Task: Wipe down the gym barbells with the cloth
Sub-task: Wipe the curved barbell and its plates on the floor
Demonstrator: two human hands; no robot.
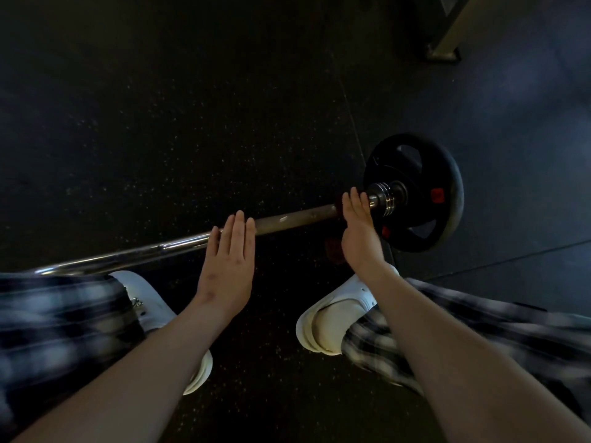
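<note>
The barbell (pixel 287 219) lies on the floor (pixel 192 123), running from lower left up to the right, just ahead of a crouching person's white shoes (pixel 335 314). The left hand (pixel 228 266) has a released grip, fingers straight and together, their tips on the bar at mid-length. The right hand (pixel 359 238) is also flat, fingers straight, laid over the bar next to the ringed steel collar (pixel 382 198). A dark reddish cloth (pixel 334 247) shows under that palm and hangs below the bar; the dim light hides its detail.

The floor is black rubber matting with pale flecks and thin seams. A pale metal frame post (pixel 454 27) stands at the far right.

The bar is chrome on the left and dull on the right. The round black weight plate (pixel 415 193) has cut-out handles and red marks. The trousers (pixel 57 314) are checked.
</note>
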